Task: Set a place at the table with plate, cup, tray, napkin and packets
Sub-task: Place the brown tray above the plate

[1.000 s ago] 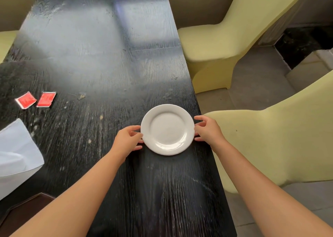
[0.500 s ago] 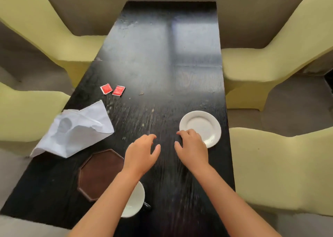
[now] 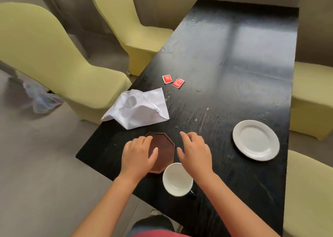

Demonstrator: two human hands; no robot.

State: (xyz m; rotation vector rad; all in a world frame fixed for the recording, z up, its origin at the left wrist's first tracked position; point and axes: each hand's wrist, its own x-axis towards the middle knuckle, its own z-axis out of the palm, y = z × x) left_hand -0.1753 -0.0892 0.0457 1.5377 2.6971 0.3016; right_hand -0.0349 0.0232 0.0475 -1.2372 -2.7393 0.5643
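A white plate (image 3: 255, 142) lies near the right edge of the black table (image 3: 234, 65). A brown octagonal tray (image 3: 164, 150) sits at the near left part of the table. My left hand (image 3: 138, 155) hovers over the tray's left half, fingers spread, holding nothing. My right hand (image 3: 195, 152) is just right of the tray, fingers apart and empty. A white cup (image 3: 177, 180) stands in front of the tray, under my right wrist. A crumpled white napkin (image 3: 138, 108) lies behind the tray. Two red packets (image 3: 173, 81) lie farther back.
Yellow-green covered chairs (image 3: 45, 56) stand along the left side, and more chairs (image 3: 310, 99) line the right side. A plastic bag (image 3: 41, 98) lies on the grey floor at left. Crumbs dot the table's middle.
Both hands left the plate, which stays near the right edge, and moved left to the tray. The view turned left, bringing tray, cup and napkin into sight.
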